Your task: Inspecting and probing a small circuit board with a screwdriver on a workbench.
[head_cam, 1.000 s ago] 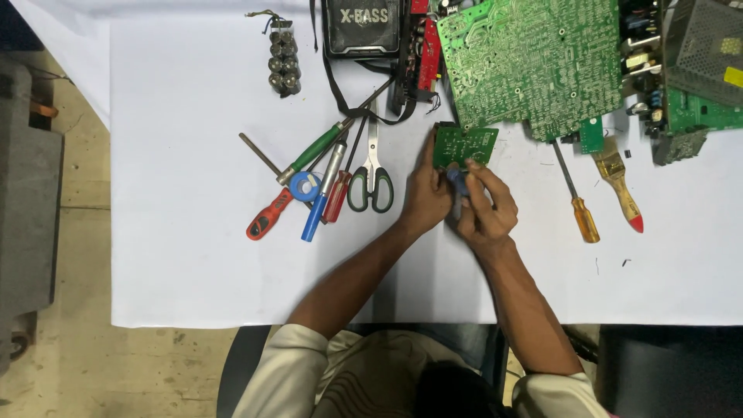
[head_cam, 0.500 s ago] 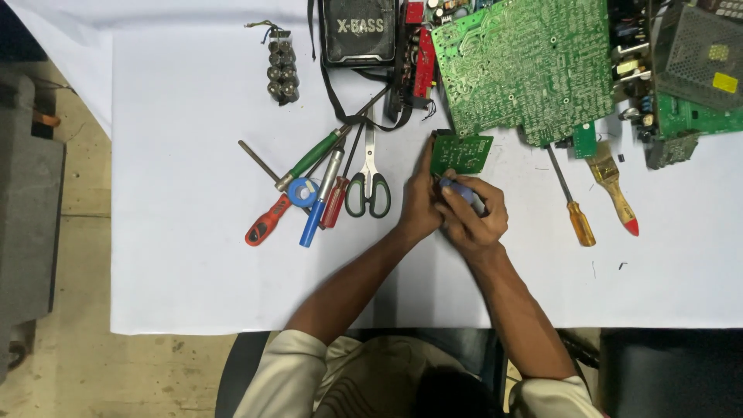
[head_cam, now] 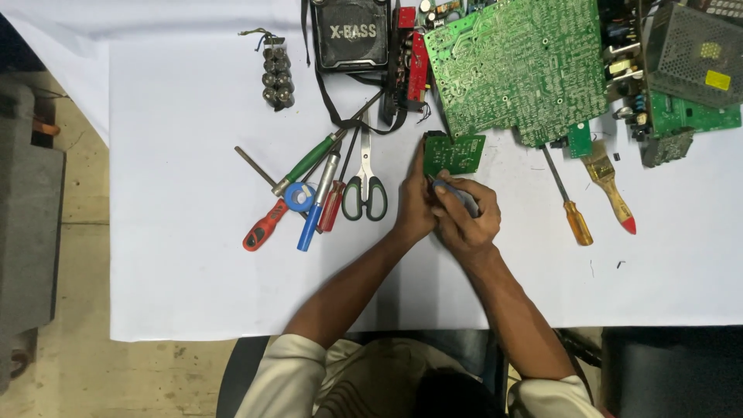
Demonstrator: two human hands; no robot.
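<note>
At the middle of the white surface (head_cam: 193,116) lies a small green board (head_cam: 455,153), rectangular, just below the big board (head_cam: 518,66); the left hand (head_cam: 416,209) steadies its near edge, fingers curled, while the right hand (head_cam: 464,220) grips a blue-handled tool (head_cam: 457,193) at it

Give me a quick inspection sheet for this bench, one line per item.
Surface: white table.
Job's things: small green circuit board; blue-tipped tool.
Clutter: large green board, screwdrivers, scissors, paintbrush, battery pack, black radio.
Hands: left hand at the small board's edge; right hand grips the tool.
Cables: black strap.
Surroundings: grey cabinet.
</note>
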